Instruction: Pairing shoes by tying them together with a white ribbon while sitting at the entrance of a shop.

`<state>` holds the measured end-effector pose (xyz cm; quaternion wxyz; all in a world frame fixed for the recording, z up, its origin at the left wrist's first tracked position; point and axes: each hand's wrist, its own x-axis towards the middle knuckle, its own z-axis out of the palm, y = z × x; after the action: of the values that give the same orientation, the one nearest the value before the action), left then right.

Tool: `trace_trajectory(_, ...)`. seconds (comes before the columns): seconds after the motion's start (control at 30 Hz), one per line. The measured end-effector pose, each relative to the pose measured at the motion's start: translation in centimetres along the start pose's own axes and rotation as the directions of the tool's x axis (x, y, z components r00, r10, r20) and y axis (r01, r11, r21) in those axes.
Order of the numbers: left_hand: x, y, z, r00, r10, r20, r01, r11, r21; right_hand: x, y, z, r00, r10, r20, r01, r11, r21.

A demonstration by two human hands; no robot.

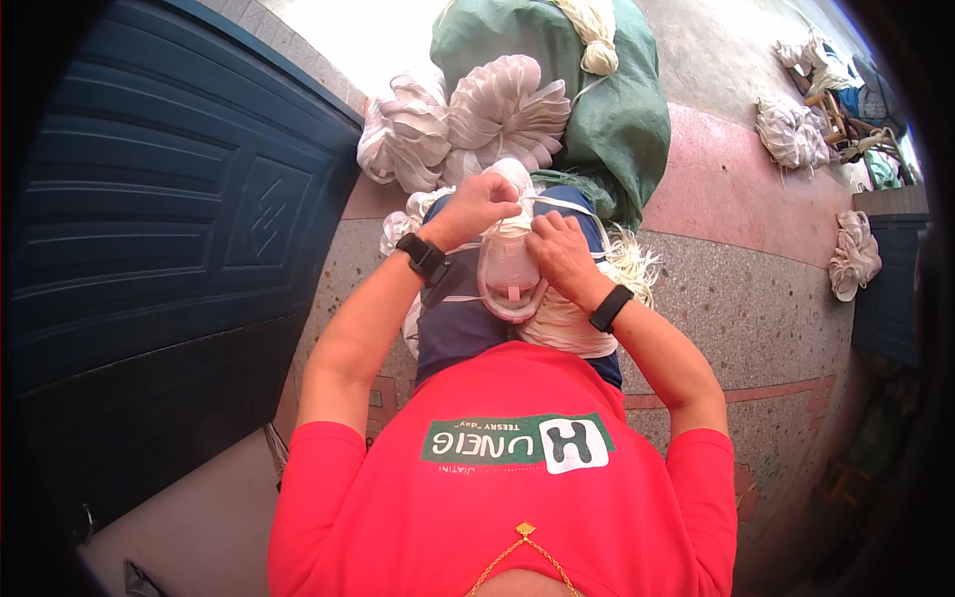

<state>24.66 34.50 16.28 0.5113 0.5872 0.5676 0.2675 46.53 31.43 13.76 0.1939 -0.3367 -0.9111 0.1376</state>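
Observation:
A white and pale pink shoe [510, 267] lies on my lap between my thighs, its heel end toward me. My left hand [481, 206] is closed in a pinch over the laced part, thumb and forefinger together at a white shoelace. The lace [569, 206] loops out to the right over my knee. At the shoe's right side is my right hand [565, 254], its fingers curled in against the edge; what they pinch is hidden. A bunch of cream laces [631, 267] hangs by my right thigh, beside the right wrist.
Beyond my knees stands a large green sack [615, 109] with a cream lace bundle [598, 55] on top. White and pinkish bundled shoe pieces [507, 114] lean against it. A dark blue panelled door [149, 219] is close on the left. More white bundles [793, 131] lie at the far right.

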Motion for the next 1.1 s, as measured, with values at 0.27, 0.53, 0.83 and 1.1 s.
trace_trajectory(0.27, 2.3, -0.3, 4.1, 0.969, 0.095, 0.229, -0.156, 0.951, 0.266, 1.0, -3.9, -28.4, 0.828, 0.221, -0.514, 0.318, 0.57, 0.758)
trace_trajectory(0.53, -3.0, -3.4, -0.3, 0.978, 0.206, 0.039, -0.183, 0.748, 0.638, -4.0, 5.7, -24.3, 0.526, 0.788, -0.319, 0.02, 0.364, 0.931)
trace_trajectory(0.83, -4.9, -4.9, -0.4, 0.995, 0.102, 0.011, -0.086, 0.778, 0.622, 0.7, -2.6, 0.5, 0.871, 0.383, 0.307, -0.487, 0.757, 0.436)
trace_trajectory(1.1, -5.3, -4.4, -1.9, 0.992, -0.117, -0.035, 0.119, 0.991, 0.052, 1.8, -4.6, 5.5, 0.96, 0.256, 0.112, -0.26, 0.965, 0.029)
